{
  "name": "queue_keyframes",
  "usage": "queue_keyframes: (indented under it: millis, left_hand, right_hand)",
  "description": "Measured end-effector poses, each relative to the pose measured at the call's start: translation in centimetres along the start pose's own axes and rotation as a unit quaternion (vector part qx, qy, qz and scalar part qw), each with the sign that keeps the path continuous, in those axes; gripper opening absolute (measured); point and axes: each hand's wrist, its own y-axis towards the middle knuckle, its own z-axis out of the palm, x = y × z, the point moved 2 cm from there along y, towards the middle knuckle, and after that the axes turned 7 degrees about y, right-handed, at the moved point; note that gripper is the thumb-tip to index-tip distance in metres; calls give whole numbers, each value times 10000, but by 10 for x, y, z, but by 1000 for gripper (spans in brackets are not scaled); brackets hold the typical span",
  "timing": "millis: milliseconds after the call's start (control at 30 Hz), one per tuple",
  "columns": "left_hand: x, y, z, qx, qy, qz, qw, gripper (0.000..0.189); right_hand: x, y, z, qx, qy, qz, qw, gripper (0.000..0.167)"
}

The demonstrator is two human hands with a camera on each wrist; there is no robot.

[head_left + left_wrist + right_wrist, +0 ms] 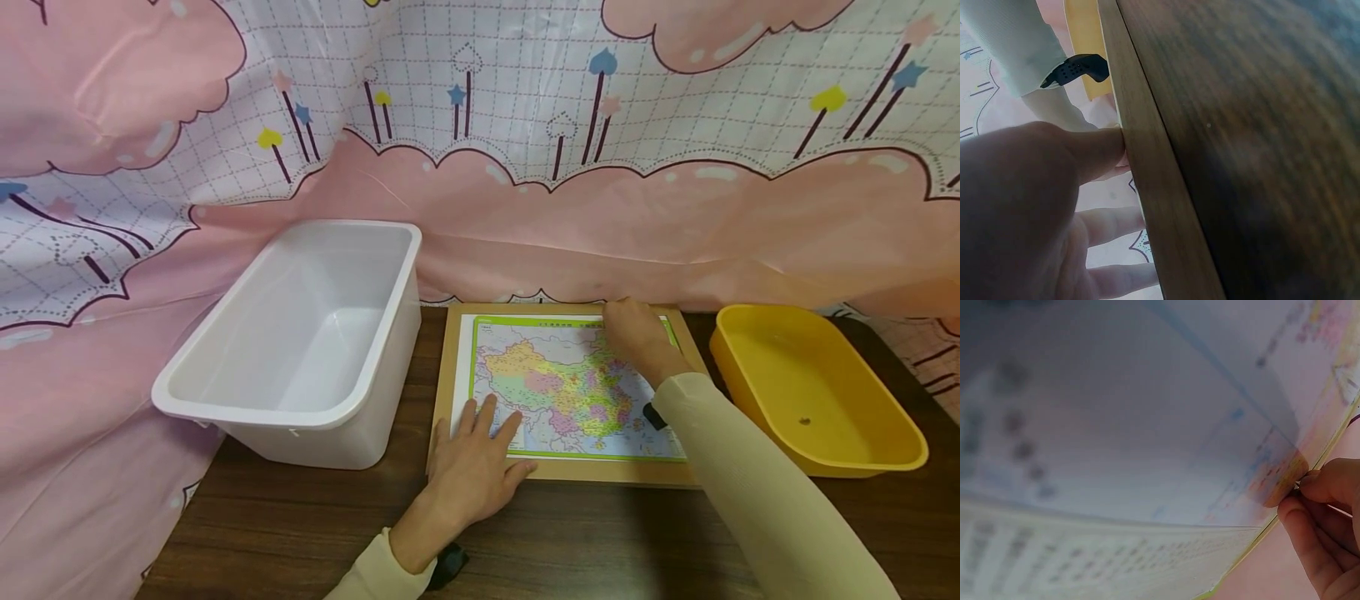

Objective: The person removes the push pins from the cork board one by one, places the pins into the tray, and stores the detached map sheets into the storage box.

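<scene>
1. Map (558, 392) lies on one board (592, 472), partly under the left hand (471, 462); the right hand (633, 337) is at its far edge.
2. The left hand is spread wide, laid over map and board, and it grips nothing.
3. The right hand is curled, with thumb and forefinger pressed together, and seems to pinch the map's edge; whether the board is also between them, one cannot tell.
4. If the right hand pulls hard while the left presses, the map could crease or tear at the pinch.
5. If the left hand becomes too light, the map may slide or the board may turn, because little else seems to hold them.
6. The right sleeve (757, 492) passes near the yellow bin (806, 375); a wide swing of the elbow could push this bin.
7. Counted: one map, one board, two hands, and two bins, namely the white bin (397, 329) to the left of the left hand and the yellow one to the right of the right hand.
</scene>
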Motion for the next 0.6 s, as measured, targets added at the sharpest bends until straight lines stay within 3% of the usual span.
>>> queue_keyframes:
  millis: [433,600]
  left_hand:
    - [0,-1,0,-26,-5,51,10000,65]
    - [0,-2,0,9,-6,33,10000,65]
  right_hand:
    - [-7,3,-5,239,512,216,9982,24]
    - [-9,4,-11,498,594,400,9962,23]
